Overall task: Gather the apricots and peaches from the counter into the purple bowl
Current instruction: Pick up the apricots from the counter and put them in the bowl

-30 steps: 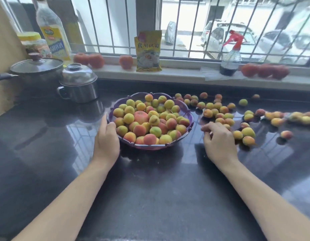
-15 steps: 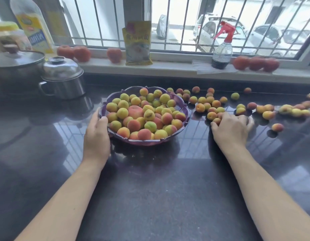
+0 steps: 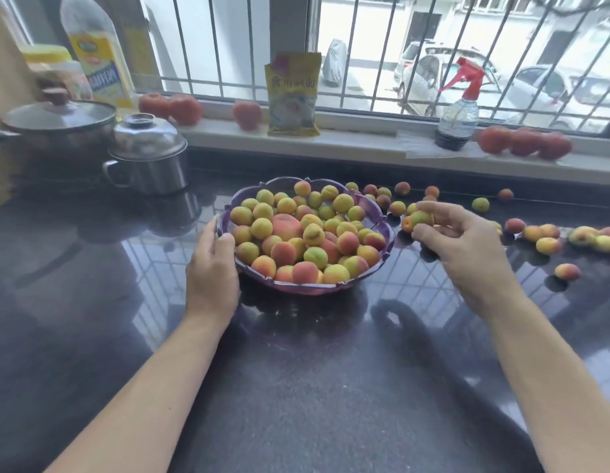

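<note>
**Fruit in the right hand, bowl braced by the left**

The right hand (image 3: 460, 240) is up off the tabletop (image 3: 296, 387) just right of the purple bowl (image 3: 387, 230), fingers curled round a small clutch of fruit. One green-and-orange apricot (image 3: 420, 218) shows clearly between thumb and fingertips, with another peeking out beside it; how many more sit inside the palm, I cannot tell. It reads as a handful scooped together so several go over in one trip.

The left hand (image 3: 213, 264) grips the bowl's near-left rim, thumb hooked over the edge, fingers round the outer wall. That looks like a steadying hold: the bowl is light plastic on a glossy dark surface, and it is already heaped.

And it is heaped high, apricots and a few bigger, redder peaches (image 3: 286, 227) mounded above the rim. Anything dropped on top could roll off, so a gentle set-down near the middle seems the safer call.

Plenty remains outside. A loose cluster of fruit (image 3: 399, 196) lies behind and right of the bowl, a line of fruit (image 3: 549, 235) strings toward the right edge, and one stray fruit (image 3: 567, 271) sits alone nearer the front. I would put the job past halfway, not close to finished.

On the windowsill (image 3: 348, 138), tomatoes (image 3: 522, 145), a yellow packet (image 3: 292, 93) and a spray bottle (image 3: 458, 110) stand well clear. Two lidded metal pots (image 3: 148, 155) wait at the left.
</note>
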A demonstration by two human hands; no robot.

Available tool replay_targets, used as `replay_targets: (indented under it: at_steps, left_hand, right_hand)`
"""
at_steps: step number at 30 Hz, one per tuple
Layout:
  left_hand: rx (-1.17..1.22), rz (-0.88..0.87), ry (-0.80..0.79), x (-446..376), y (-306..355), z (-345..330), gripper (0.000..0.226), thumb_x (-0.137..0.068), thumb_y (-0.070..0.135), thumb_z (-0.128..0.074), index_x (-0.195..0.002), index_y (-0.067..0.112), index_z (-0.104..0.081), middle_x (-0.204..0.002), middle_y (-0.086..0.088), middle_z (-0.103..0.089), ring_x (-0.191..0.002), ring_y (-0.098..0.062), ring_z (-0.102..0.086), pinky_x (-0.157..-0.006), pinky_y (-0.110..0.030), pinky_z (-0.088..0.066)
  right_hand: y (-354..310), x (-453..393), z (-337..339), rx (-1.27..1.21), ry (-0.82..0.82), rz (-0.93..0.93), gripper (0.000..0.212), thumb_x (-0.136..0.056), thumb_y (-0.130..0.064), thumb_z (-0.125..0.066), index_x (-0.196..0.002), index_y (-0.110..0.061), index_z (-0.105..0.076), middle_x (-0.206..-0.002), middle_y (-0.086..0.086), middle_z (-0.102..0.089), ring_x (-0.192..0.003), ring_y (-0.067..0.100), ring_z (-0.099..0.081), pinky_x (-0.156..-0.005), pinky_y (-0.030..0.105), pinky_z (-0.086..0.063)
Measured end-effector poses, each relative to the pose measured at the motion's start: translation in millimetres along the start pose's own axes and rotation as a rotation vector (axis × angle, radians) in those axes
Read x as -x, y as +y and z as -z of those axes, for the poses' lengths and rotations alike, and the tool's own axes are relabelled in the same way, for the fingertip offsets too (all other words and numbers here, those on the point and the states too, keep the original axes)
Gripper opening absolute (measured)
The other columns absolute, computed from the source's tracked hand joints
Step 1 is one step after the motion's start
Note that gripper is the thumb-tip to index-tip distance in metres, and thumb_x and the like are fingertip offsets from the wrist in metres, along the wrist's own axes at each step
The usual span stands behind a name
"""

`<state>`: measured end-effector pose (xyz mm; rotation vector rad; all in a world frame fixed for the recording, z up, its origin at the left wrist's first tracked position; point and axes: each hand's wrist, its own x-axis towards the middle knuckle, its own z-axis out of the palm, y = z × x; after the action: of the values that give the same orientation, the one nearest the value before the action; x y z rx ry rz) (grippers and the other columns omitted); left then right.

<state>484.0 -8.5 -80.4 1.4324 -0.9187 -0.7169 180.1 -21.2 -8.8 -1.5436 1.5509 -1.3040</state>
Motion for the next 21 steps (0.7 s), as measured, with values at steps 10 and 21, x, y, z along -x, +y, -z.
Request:
replay_targets:
  at_steps: [10,21]
  left_hand:
    - [-0.010,0.003,-0.046,0.1,-0.7,1.5,0.063,-0.090,0.051,-0.038,-0.148,0.036,-0.057,-0.142,0.010,-0.066,-0.134,-0.017,-0.059,-0.116,-0.051,-0.048]
    - [0.004,-0.004,-0.056,-5.2,-7.7,3.5,0.061,-0.089,0.053,-0.040,-0.146,0.040,-0.057,-0.138,0.014,-0.068,-0.132,-0.016,-0.061,-0.115,-0.050,-0.048]
  right_hand:
    - [-49.4,16.2,-67.7,0.670,-0.276,0.145,0.025,-0.089,-0.046,-0.072,-0.101,-0.026,-0.064,-0.092,-0.008,-0.069,-0.086,0.014,-0.064,-0.081,0.040,-0.058]
    - [-50.0,20.5,-78.2,0.886,-0.166,0.229,0.026,-0.089,-0.057,-0.066,-0.086,-0.031,-0.067,-0.091,-0.008,-0.066,-0.095,0.020,-0.053,-0.090,0.041,-0.033]
